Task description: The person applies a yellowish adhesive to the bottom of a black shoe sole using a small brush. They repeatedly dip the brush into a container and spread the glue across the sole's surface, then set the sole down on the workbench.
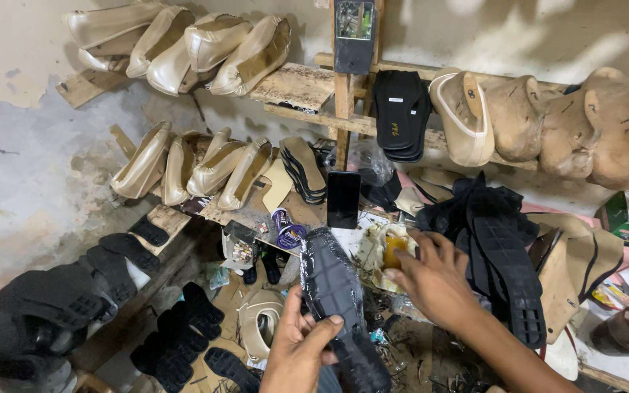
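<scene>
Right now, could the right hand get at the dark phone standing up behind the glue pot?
Probably yes. The right hand is at the glue pot, and the phone stands just beyond it, unobstructed. The left hand holds the black sole, which lies off to the side.

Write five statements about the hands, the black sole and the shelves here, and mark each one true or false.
1. The left hand grips a black shoe sole. True.
2. The right hand rests on the dark phone. False: it reaches into the open glue pot; the phone stands untouched against the wooden post.
3. Cream shoe uppers fill the upper left rack. True.
4. The wooden shoe lasts lie on the floor. False: they sit on the right shelf.
5. A stack of black soles rests on the shelf beside the post. True.
</scene>
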